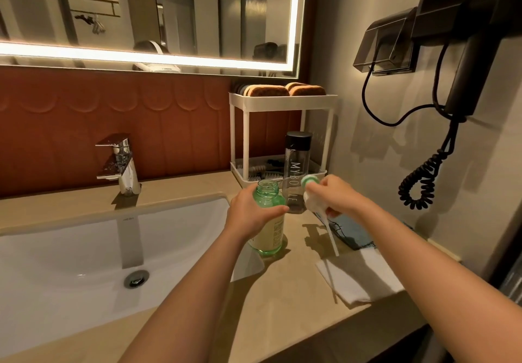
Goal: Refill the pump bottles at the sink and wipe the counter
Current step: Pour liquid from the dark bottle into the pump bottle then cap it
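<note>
A green pump bottle (268, 232) stands on the beige counter (197, 187) just right of the sink, its neck open and uncapped. My left hand (251, 213) grips it around the shoulder. My right hand (336, 196) holds the removed white-and-green pump head (310, 190) to the right of the bottle, with its white dip tube (330, 235) slanting down over the counter. A tall clear bottle with a black cap (296, 165) stands right behind the two.
The white sink (84, 249) with a chrome tap (121, 165) lies at left. A white two-tier rack (282, 103) with sponges stands at the back. A blue cloth (356, 232) and a white towel (364, 278) lie at right. A wall hairdryer (466, 52) with a coiled cord hangs above.
</note>
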Action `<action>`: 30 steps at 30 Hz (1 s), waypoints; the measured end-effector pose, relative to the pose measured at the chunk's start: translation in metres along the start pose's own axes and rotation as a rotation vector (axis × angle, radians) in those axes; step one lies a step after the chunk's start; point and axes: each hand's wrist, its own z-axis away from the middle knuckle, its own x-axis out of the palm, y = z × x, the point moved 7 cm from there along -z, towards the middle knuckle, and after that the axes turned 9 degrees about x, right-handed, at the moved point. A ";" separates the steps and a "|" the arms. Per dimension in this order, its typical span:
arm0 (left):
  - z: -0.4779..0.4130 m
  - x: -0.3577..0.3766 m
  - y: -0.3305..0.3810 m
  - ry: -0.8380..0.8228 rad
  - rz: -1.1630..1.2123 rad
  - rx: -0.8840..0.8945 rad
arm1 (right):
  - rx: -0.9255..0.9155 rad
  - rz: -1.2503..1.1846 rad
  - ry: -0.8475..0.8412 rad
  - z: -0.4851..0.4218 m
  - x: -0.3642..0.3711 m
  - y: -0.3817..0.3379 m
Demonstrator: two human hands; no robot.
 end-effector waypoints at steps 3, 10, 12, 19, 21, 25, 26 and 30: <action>0.000 0.000 0.000 -0.010 0.008 0.002 | -0.077 -0.208 0.017 0.006 -0.021 -0.019; 0.002 -0.002 0.000 -0.022 0.033 0.007 | -0.169 -0.577 0.113 0.012 -0.049 -0.056; 0.002 -0.001 0.001 -0.028 0.039 0.008 | -0.178 -0.661 0.155 0.009 -0.051 -0.062; 0.000 0.000 0.001 -0.031 0.053 -0.012 | -0.243 -0.735 0.261 0.008 -0.042 -0.080; 0.000 0.001 0.002 -0.035 0.063 -0.011 | -0.267 -0.770 0.274 0.010 -0.042 -0.082; 0.001 0.002 0.001 -0.027 0.078 -0.012 | -0.303 -0.728 0.234 0.011 -0.035 -0.087; 0.002 0.002 -0.001 -0.027 0.085 -0.019 | -0.317 -0.707 0.202 0.013 -0.030 -0.086; 0.004 0.002 0.001 -0.005 0.118 -0.013 | -0.385 -0.608 0.088 0.016 -0.010 -0.086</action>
